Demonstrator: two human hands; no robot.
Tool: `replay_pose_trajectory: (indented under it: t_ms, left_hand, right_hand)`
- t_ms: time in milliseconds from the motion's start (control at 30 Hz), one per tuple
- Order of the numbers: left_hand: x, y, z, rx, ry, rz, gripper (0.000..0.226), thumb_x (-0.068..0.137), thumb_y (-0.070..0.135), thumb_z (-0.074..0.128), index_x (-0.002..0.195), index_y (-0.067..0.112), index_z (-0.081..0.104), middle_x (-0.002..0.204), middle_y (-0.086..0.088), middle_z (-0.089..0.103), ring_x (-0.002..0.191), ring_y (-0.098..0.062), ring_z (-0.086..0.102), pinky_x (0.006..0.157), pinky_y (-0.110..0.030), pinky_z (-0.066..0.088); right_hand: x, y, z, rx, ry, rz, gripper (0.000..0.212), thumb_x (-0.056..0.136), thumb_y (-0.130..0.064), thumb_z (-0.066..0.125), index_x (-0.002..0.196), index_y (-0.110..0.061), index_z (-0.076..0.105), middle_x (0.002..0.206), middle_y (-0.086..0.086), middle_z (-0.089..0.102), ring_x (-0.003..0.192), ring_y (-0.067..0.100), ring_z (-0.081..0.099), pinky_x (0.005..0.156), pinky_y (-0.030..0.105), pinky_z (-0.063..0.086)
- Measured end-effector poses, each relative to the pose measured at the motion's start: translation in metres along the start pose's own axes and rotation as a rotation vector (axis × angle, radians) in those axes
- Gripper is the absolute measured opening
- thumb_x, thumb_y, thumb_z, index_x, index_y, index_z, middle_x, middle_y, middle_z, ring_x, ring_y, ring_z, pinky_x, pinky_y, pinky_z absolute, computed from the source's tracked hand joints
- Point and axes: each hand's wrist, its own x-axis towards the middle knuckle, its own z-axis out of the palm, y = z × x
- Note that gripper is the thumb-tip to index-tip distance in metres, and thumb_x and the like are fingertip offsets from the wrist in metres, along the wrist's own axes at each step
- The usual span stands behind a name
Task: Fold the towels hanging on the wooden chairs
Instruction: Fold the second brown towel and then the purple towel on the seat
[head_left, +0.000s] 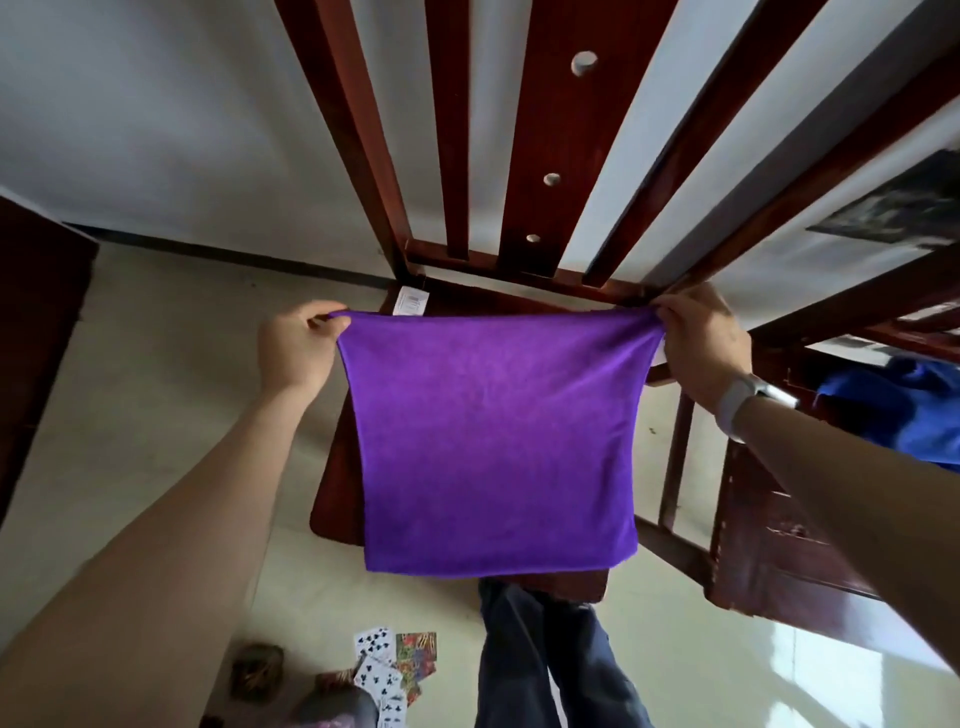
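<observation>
Head camera is giving me a steep look down at a purple towel (493, 441), which I am seeing held up flat in front of a dark red wooden chair (550, 156). My left hand (298, 345) is pinching the towel's upper left corner between thumb and curled fingers, and my right hand (698, 345) is pinching the upper right corner the same way, so the top edge is stretching taut between them while the cloth is hanging straight down over the chair's seat. A white label (412, 301) is sticking up just behind the top edge near the left hand. A pale wristband (737, 402) is sitting on the right wrist. Off to the right, a blue towel (904, 410) is lying draped on a second wooden chair (779, 545). Below the purple cloth, legs in dark blue trousers (545, 660) are showing, and playing cards (389, 670) are lying scattered on the pale floor (156, 364) near the lower left.
</observation>
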Motion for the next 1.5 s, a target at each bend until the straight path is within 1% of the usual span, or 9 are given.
replay_pose_trajectory:
  t_ms: [233,500,600,733,833,867,1100,1233,1500]
  left_hand:
    - [0.008,0.023,0.001,0.051,0.089,0.192,0.016,0.082,0.009,0.062,0.097,0.007,0.068,0.098,-0.017,0.065,0.088,-0.029,0.061,0.075,-0.025,0.041]
    - [-0.057,-0.025,-0.014,0.324,-0.104,0.403,0.012,0.074,0.002,0.070,0.084,0.005,0.066,0.079,-0.015,0.067,0.064,-0.031,0.064,0.058,-0.033,0.045]
    - [-0.087,-0.044,-0.013,0.396,-0.157,0.449,0.015,0.068,-0.002,0.073,0.076,0.005,0.063,0.075,-0.013,0.064,0.061,-0.031,0.063,0.050,-0.036,0.047]
    - [-0.122,-0.068,-0.002,0.482,-0.261,0.506,0.021,0.063,-0.007,0.072,0.071,0.007,0.059,0.075,-0.010,0.062,0.061,-0.028,0.063,0.045,-0.031,0.045]
    - [-0.139,-0.086,0.007,0.485,-0.323,0.496,0.025,0.060,-0.009,0.073,0.071,0.007,0.058,0.077,-0.010,0.062,0.060,-0.029,0.063,0.044,-0.031,0.046]
    - [-0.144,-0.091,0.010,0.487,-0.337,0.489,0.025,0.059,-0.009,0.074,0.071,0.007,0.057,0.077,-0.010,0.062,0.059,-0.030,0.062,0.043,-0.032,0.046]
    - [-0.170,-0.114,0.020,0.545,-0.377,0.507,0.027,0.060,-0.008,0.075,0.072,0.007,0.055,0.080,-0.010,0.060,0.054,-0.030,0.060,0.038,-0.030,0.045]
    - [-0.174,-0.118,0.021,0.575,-0.331,0.509,0.025,0.063,-0.007,0.074,0.072,0.008,0.055,0.080,-0.009,0.061,0.054,-0.030,0.060,0.037,-0.029,0.043]
    - [-0.182,-0.120,0.018,0.542,-0.247,0.528,0.009,0.074,0.002,0.061,0.077,0.009,0.056,0.084,-0.008,0.064,0.058,-0.028,0.062,0.037,-0.029,0.043]
  right_hand:
    - [0.001,0.001,-0.010,0.069,0.152,-0.013,0.024,0.092,-0.013,0.047,0.107,-0.008,0.066,0.112,0.016,0.057,0.100,0.034,0.055,0.074,0.040,0.045]
    - [-0.064,0.038,0.002,-0.033,0.035,-0.316,0.014,0.084,-0.005,0.061,0.094,-0.001,0.069,0.089,0.019,0.063,0.081,0.038,0.063,0.056,0.040,0.053]
    - [-0.102,0.055,0.012,-0.057,-0.029,-0.433,0.017,0.085,-0.013,0.058,0.090,-0.002,0.070,0.081,0.015,0.064,0.072,0.034,0.064,0.049,0.036,0.053]
    - [-0.140,0.075,0.028,-0.046,-0.129,-0.486,0.039,0.089,-0.032,0.044,0.086,-0.003,0.070,0.078,0.013,0.065,0.068,0.031,0.064,0.056,0.035,0.055]
    - [-0.158,0.087,0.041,-0.087,-0.160,-0.462,0.013,0.079,-0.017,0.070,0.085,-0.005,0.070,0.077,0.011,0.065,0.065,0.031,0.064,0.055,0.035,0.054]
    - [-0.164,0.090,0.045,-0.096,-0.181,-0.446,0.015,0.072,-0.011,0.077,0.085,-0.006,0.070,0.077,0.011,0.065,0.064,0.031,0.064,0.054,0.035,0.054]
    - [-0.181,0.101,0.061,-0.134,-0.182,-0.429,0.018,0.067,-0.004,0.080,0.081,-0.004,0.069,0.076,0.012,0.065,0.062,0.033,0.063,0.051,0.035,0.051]
    - [-0.188,0.103,0.063,-0.148,-0.181,-0.453,0.003,0.076,-0.006,0.069,0.079,-0.004,0.068,0.075,0.012,0.064,0.061,0.033,0.062,0.052,0.036,0.051]
    - [-0.192,0.109,0.065,-0.160,-0.165,-0.518,0.022,0.085,-0.014,0.051,0.075,-0.003,0.067,0.076,0.012,0.065,0.060,0.032,0.061,0.053,0.034,0.049]
